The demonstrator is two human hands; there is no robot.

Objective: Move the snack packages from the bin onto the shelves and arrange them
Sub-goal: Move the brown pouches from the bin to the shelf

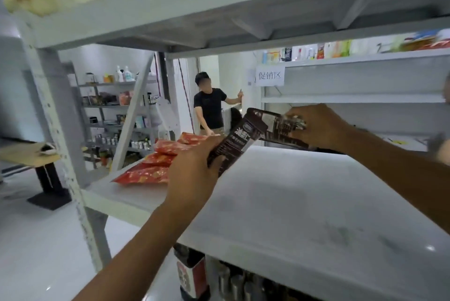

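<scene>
1. Setting: a white shelf board (304,203) in a metal storeroom rack, with an upper board (219,8) overhead.
2. Nearest, under the board's front edge and beneath the left forearm, a dark bottle (192,274) with a red label stands upright. Metal cans (233,283) are just beside it.
3. Left hand (192,174): the fingers and thumb curl round the lower end of a brown snack package (239,140). The package tilts up and to the right from this grip.
4. Right hand (321,128): the fingertips pinch the right end of a second dark package (280,128), which is blurred. Its left part passes behind the upper end of the first. Both packages are held over the shelf board; whether either touches it cannot be told.
5. Left of the left-hand grip, red snack packages (155,166) lie flat on the board in an overlapping row. The row runs toward the back edge, and its nearest pack is just beside the hand.
6. Beyond both grips, a person in a black shirt (210,108) stands in the room.
7. Above the right-hand grip, a paper sign (269,75) hangs on a white shelf unit (353,98).
8. Far left of the grips, a grey rack (114,106) carries bottles and boxes.
</scene>
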